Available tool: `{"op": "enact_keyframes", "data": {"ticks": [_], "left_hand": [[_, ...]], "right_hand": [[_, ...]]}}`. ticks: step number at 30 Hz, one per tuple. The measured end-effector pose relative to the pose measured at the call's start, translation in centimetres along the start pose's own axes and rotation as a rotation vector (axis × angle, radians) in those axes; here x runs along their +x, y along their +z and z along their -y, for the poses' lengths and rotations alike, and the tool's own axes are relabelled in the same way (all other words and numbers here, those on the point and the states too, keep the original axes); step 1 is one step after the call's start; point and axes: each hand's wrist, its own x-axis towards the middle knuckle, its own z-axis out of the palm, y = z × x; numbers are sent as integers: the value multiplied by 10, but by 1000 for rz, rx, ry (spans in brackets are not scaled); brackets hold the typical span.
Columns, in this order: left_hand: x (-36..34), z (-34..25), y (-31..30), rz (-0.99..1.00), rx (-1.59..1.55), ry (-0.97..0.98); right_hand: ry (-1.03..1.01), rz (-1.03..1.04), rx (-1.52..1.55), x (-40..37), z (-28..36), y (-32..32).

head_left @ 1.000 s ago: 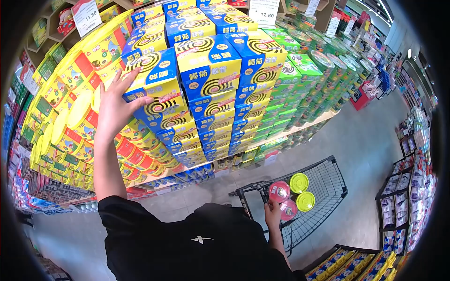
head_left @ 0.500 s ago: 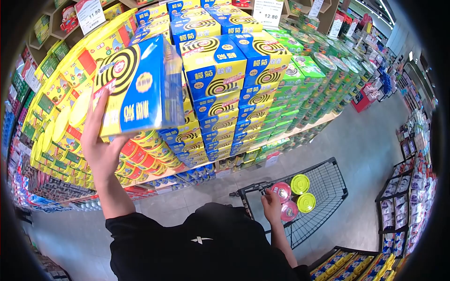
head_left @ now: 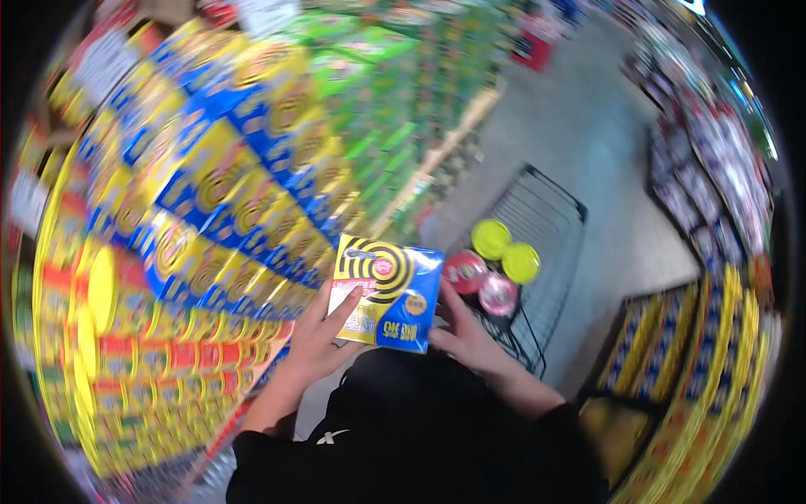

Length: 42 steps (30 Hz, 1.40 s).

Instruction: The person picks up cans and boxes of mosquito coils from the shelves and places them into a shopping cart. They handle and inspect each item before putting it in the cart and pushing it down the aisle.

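A blue and yellow box of mosquito coils, printed with a black spiral, is held in front of my chest. My left hand grips its left side and lower corner, the fingers lying over the front face. On the opposite side, my right hand closes on the right edge; part of its fingers is hidden behind the box. Just beyond the right hand stands a black wire shopping cart. Inside it are tubs with two yellow lids and two red-pink lids.
Stacked blue and yellow boxes fill the display at left, blurred by motion. Green boxes stand farther along it, and yellow-rimmed tubs nearer. Grey floor runs between this display and the shelves at right.
The mosquito coil box has come down from the display to my chest in my left hand. My right hand has left the cart area and taken the box's right edge. The view has turned right.
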Motion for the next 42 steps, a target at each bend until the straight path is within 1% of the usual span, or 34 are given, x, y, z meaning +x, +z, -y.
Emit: {"op": "enact_keyframes", "data": {"ticks": [1,2,3,4,5,6,7,9,10,11,13,14,15,17,18,20,21,23,27,29,30,34,38,41,42], "left_hand": [[3,3,23,11,-10,6],[2,7,44,103,31,-13],[4,8,64,125,18,-6],[6,5,85,139,11,-4],[6,7,103,145,8,-8],[5,19,120,270,-78,-39],[10,16,128,300,-100,-38],[18,7,143,356,-139,-48],[18,13,149,338,-100,12],[16,17,154,329,-130,-21],[10,27,162,317,-189,-90],[5,33,165,278,-149,-76],[0,36,165,281,-239,-205],[-14,42,164,277,-415,-462],[-24,51,169,231,-410,-461],[-31,52,165,208,-479,-548],[-34,52,163,193,-513,-593],[-41,54,159,177,-504,-612],[-51,63,154,121,-506,-612],[-46,52,143,108,-492,-606],[-43,48,138,102,-485,-601],[-44,52,132,7,-521,-600],[-45,59,135,-27,-573,-590],[-43,60,135,-25,-593,-593],[-41,60,136,-22,-597,-599]], "right_hand": [[65,-98,-7,-2,-6,-4],[84,-157,126,-1,-22,-11],[98,-202,258,-1,-42,-21],[130,-315,297,-4,-58,-30],[133,-365,343,-13,-68,-38],[139,-408,387,-21,-72,-45],[145,-445,430,-29,-77,-53],[85,-495,483,-44,-107,-76],[151,-559,487,-51,-123,-93],[215,-622,491,-59,-135,-109],[215,-766,403,-68,-144,-136],[186,-805,409,-72,-160,-156],[135,-838,396,-73,-183,-182],[144,-1003,319,-75,-187,-201],[170,-1022,344,-76,-195,-213],[221,-1053,391,-76,-222,-244],[189,-1016,431,-76,-239,-259],[125,-937,510,-76,-273,-283],[58,-881,569,-67,-302,-302],[5,-826,552,-65,-314,-308],[34,-821,572,-66,-305,-302],[117,-746,498,-67,-295,-296],[105,-757,539,-70,-306,-297],[161,-825,634,-72,-290,-288],[112,-806,635,-73,-287,-284]]}}
